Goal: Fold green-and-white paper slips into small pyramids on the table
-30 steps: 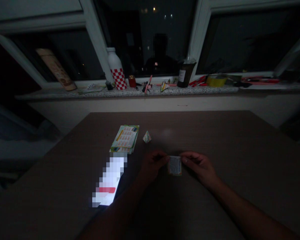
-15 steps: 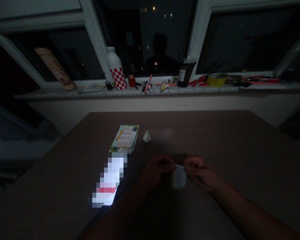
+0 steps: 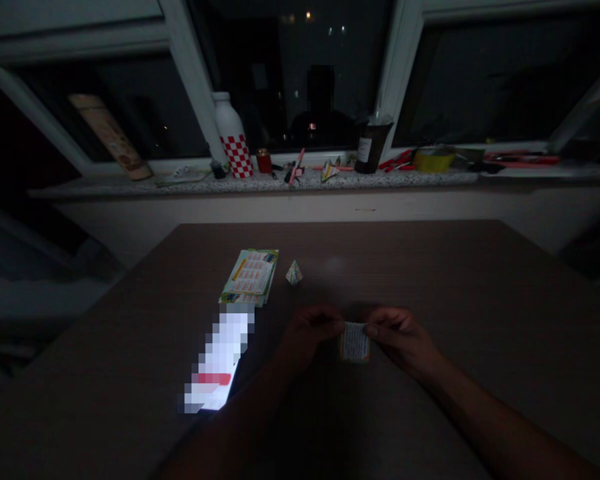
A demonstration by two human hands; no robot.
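Note:
Between my hands is a small piece of printed paper [image 3: 355,343], white with lines of text and coloured edges. My left hand [image 3: 313,333] pinches its upper left corner between thumb and fingers. At the upper right corner, my right hand [image 3: 400,337] grips it the same way. The paper hangs toward me, a little above or against the table; the dim light hides which. Beyond my left hand stands a small folded paper piece [image 3: 294,273] with pointed corners. A stack of printed sheets [image 3: 250,277] lies to its left.
A lit phone [image 3: 220,360], its screen blurred out, lies left of my left forearm on the brown table [image 3: 430,267]. Along the windowsill [image 3: 280,183] stand a checkered white bottle [image 3: 235,137], a tan bottle [image 3: 110,137], a dark cup [image 3: 370,147] and yellow tape [image 3: 434,160].
The paper has risen slightly and shifted a bit left, and now hangs straighter. My hands have moved a little with it, still pinching its top corners.

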